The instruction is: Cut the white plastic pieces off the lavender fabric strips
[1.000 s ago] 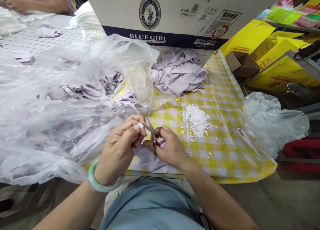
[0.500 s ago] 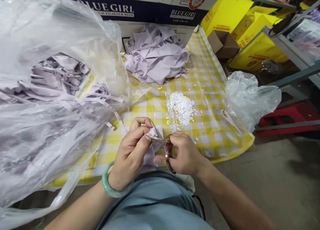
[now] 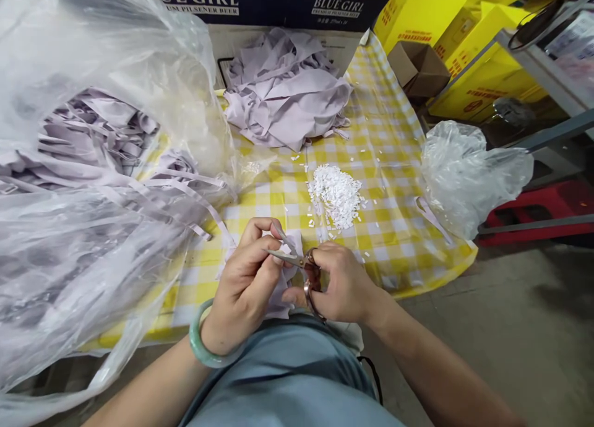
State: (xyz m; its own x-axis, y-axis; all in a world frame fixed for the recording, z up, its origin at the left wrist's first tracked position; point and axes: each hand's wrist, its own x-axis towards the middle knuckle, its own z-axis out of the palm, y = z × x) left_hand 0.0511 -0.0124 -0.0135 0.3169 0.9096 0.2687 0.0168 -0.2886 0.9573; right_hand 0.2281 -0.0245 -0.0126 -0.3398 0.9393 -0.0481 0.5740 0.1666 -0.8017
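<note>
My left hand (image 3: pixel 248 275), with a green bangle (image 3: pixel 204 340) at the wrist, is closed in a pinch on a pale lilac garment (image 3: pixel 279 296). Part of that fabric hangs down at the table's front edge, and a small white piece shows at the fingertips. My right hand (image 3: pixel 341 281) has its thumb and fingers in the handles of a pair of scissors (image 3: pixel 304 263). The blades are apart and reach around the fabric beside my left fingertips. Just beyond my hands lies a heap of small white clippings (image 3: pixel 336 195).
A yellow-checked cloth (image 3: pixel 394 229) covers the table. At the back is a pile of lilac garments (image 3: pixel 292 99); on the left, a big clear plastic bag (image 3: pixel 180 93) holds more. A crumpled plastic bag (image 3: pixel 468 173) hangs at the right edge, near a metal shelf (image 3: pixel 547 80) and beer cartons (image 3: pixel 278 6).
The scissors have moved slightly left, their blades further over the fabric at my left fingertips. My view has shifted a little. Both hands keep their hold.
</note>
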